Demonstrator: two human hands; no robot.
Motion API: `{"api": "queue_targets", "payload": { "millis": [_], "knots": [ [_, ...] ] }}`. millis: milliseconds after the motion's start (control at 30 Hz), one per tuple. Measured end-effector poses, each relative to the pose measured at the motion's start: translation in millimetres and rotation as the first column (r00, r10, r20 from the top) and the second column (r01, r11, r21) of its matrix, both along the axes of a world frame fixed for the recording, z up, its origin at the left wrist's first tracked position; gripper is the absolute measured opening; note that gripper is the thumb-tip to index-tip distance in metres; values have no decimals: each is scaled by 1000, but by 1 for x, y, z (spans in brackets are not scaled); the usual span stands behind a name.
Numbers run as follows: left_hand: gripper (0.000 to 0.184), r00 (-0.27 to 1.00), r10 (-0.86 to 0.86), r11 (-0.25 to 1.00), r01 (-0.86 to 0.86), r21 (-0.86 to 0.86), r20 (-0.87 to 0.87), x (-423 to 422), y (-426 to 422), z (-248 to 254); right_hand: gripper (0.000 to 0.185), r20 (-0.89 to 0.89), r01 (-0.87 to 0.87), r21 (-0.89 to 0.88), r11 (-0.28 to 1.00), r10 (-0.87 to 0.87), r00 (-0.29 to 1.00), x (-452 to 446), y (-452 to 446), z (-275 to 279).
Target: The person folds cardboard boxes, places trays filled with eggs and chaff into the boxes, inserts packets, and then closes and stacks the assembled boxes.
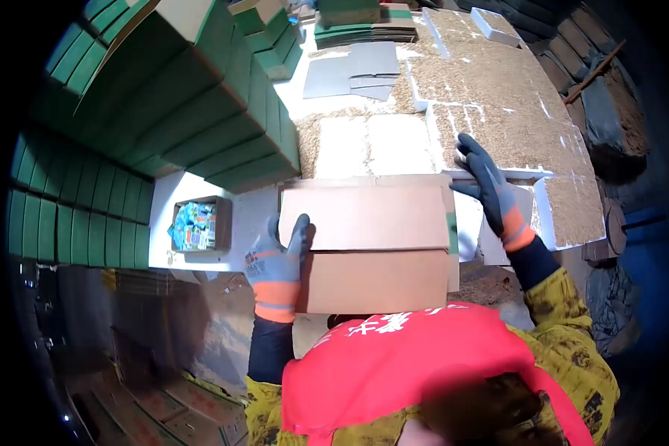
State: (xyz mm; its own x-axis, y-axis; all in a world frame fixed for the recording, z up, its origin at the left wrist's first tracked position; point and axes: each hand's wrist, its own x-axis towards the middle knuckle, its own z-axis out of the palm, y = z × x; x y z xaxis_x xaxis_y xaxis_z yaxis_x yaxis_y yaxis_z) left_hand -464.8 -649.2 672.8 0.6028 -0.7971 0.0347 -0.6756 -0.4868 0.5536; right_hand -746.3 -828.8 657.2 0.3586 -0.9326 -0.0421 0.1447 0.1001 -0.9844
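A brown cardboard box (364,219) lies in front of my body, its two long flaps meeting along a seam. A strip of green shows at its right side. My left hand (276,256), in a grey and orange glove, is at the box's left edge with thumb and fingers apart; the thumb overlaps the cardboard. Just off the right edge is my right hand (490,186), gloved alike, its fingers stretched out and nothing seen in them. Whether either palm touches the box's side cannot be made out.
Green cartons (230,111) are stacked high at the left. A small open box (201,224) holds blue-green packets. Beyond my box are white foam trays (427,111) with tan granular material, grey card sheets (372,67) and flattened green cardboard (368,35). Brown cartons (156,401) lie below left.
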Motion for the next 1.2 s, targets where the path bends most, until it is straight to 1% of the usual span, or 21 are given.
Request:
{"api": "queue_targets", "payload": {
  "millis": [67,100,133,200,267,300,467,533,567,600,667,733,833,867,900,933,967,1000,1033,1100,1200],
  "knots": [
    [43,971,-47,880,152,-450,235,-12,8,15,45,-284,-237,105,966,258,924,-29,-25,-74],
    [47,978,-120,778,199,-596,170,-17,10,28,46,-139,-361,245,900,401,906,-20,-28,-55],
    [45,967,-218,628,243,-739,133,-13,7,26,46,366,-452,566,689,281,887,-17,-32,-46],
    [37,956,-191,466,-110,-878,-222,-6,-2,11,41,347,-363,273,891,261,901,-6,-9,7],
    [39,899,-314,583,-70,-809,-304,24,-7,-32,33,-193,-464,2,886,455,869,-7,-4,46],
    [40,881,-334,661,-35,-749,-336,35,-9,-50,25,-221,-436,-570,697,381,898,4,12,35],
    [47,641,-388,805,-114,-582,-662,72,-6,-50,22,-787,-855,-481,192,335,518,8,87,-21],
    [51,426,-404,861,-121,-493,-810,80,-4,-32,26,-584,-799,-493,344,550,597,4,98,-25],
    [50,797,-372,896,173,-409,-477,71,-8,-28,28,-407,-770,-447,455,663,629,-2,86,-17],
    [50,952,-307,929,305,-208,24,62,-12,-24,30,-215,-747,-385,542,734,644,-8,75,-14],
    [44,960,-278,940,280,-195,34,98,3,-76,38,380,-409,160,898,326,865,-35,49,-44],
    [38,902,-388,916,400,-31,188,133,19,-95,39,326,116,194,974,-175,929,-45,-3,-89],
    [30,894,-407,910,414,1,186,91,6,-68,46,349,231,624,747,-530,773,-70,-78,-220],
    [30,877,-422,902,430,16,228,93,4,-69,54,-48,302,182,936,-298,953,-68,-88,-242],
    [30,887,-414,909,416,37,202,96,2,-67,63,-514,241,-284,928,-360,779,-66,-98,-262],
    [30,899,-402,915,398,58,176,99,2,-65,67,-616,244,-378,893,-439,653,-58,-113,-277],
    [30,910,-386,922,379,75,149,102,1,-63,64,-523,314,-337,888,-454,722,-50,-115,-275],
    [30,921,-373,926,364,96,115,104,2,-62,65,-182,403,3,915,-396,900,-48,-128,-295],
    [30,929,-361,929,351,116,78,104,0,-59,67,180,404,357,842,-487,855,-44,-138,-299],
    [30,893,-428,904,425,48,138,98,-9,-59,77,-164,401,33,915,-391,906,-56,-137,-306],
    [29,945,-328,945,328,-9,-12,100,-14,-61,84,-456,400,-389,830,-550,700,-49,-130,-275]
  ]
}}
